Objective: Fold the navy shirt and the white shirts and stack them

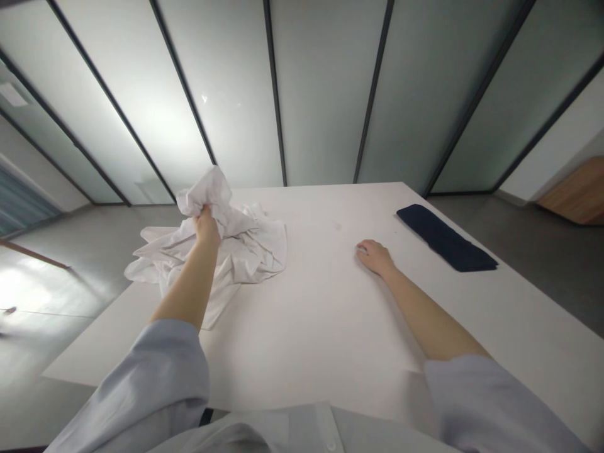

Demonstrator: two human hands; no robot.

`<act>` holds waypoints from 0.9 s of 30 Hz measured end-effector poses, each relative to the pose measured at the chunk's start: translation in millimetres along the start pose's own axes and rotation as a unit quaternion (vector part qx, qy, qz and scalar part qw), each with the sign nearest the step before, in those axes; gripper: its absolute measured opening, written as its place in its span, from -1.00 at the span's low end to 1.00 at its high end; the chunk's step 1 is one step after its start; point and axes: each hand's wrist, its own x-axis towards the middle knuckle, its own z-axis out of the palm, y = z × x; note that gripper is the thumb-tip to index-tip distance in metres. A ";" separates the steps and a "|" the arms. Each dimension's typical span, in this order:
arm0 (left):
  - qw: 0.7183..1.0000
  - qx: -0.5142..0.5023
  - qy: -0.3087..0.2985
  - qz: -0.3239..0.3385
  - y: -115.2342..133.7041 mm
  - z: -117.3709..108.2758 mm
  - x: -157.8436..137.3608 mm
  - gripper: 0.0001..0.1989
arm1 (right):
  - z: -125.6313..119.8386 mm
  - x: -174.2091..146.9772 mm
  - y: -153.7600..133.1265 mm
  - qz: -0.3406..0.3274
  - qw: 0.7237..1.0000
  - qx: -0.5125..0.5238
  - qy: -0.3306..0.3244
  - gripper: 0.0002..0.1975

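Observation:
At the left of the table, a crumpled white cloth garment (pixel 255 245) lies in loose folds, part of it hanging past the left edge. My left hand (pixel 206 223) is closed on a bunched part of it and holds that part up above the rest. Its exact kind cannot be made out from the folds. Right of the middle, my right hand (pixel 375 257) is by the tabletop with fingers loosely curled and apart, and nothing shows in it. A dark navy folded cloth (pixel 446 238) lies flat beyond it, near the right edge.
The white table (pixel 311 340) reaches from my body towards a frosted glass wall (pixel 321 94) with dark upright frames. Grey floor (pixel 528 233) shows on both sides. A wooden panel (pixel 578 192) stands at the far right.

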 end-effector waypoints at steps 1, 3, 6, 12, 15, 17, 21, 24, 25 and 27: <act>1.000 -0.019 0.011 -0.014 9.2 15.4 0.7 -0.60 | 0.3 0.0 -0.3 0.002 1.000 0.003 0.002 -0.66; 0.999 -0.028 -0.020 0.015 23.6 50.0 -7.9 -0.61 | 1.5 0.4 0.0 0.005 1.000 0.019 0.004 -0.68; 0.986 0.010 -0.125 0.106 30.0 103.4 -49.4 -0.62 | 4.5 2.6 5.4 0.020 0.995 0.096 0.026 -0.71; 0.745 0.183 -0.582 0.269 -3.4 155.2 -183.5 -0.72 | 7.0 10.6 38.8 0.175 0.886 0.331 0.275 -0.65; 0.708 0.252 -0.607 0.257 -23.7 147.5 -225.1 -0.65 | 3.3 12.7 54.6 0.243 0.823 0.345 0.381 -0.63; 0.724 0.256 -0.597 0.232 -33.4 138.2 -234.2 -0.60 | -0.3 12.2 58.3 0.254 0.817 0.326 0.402 -0.64; 0.747 0.247 -0.591 0.178 -41.7 123.6 -223.8 -0.58 | -6.3 7.0 45.2 0.163 0.899 0.237 0.331 -0.70; 0.764 0.284 -0.558 0.152 -42.7 119.0 -213.5 -0.58 | -7.3 2.1 25.2 0.046 0.967 0.160 0.190 -0.70; 0.770 0.303 -0.542 0.146 -42.7 118.2 -211.8 -0.58 | -6.9 0.6 18.7 0.007 0.981 0.138 0.134 -0.68; 0.777 0.341 -0.512 0.134 -42.2 117.0 -210.7 -0.56 | -5.9 -2.2 7.7 -0.055 0.994 0.090 0.036 -0.64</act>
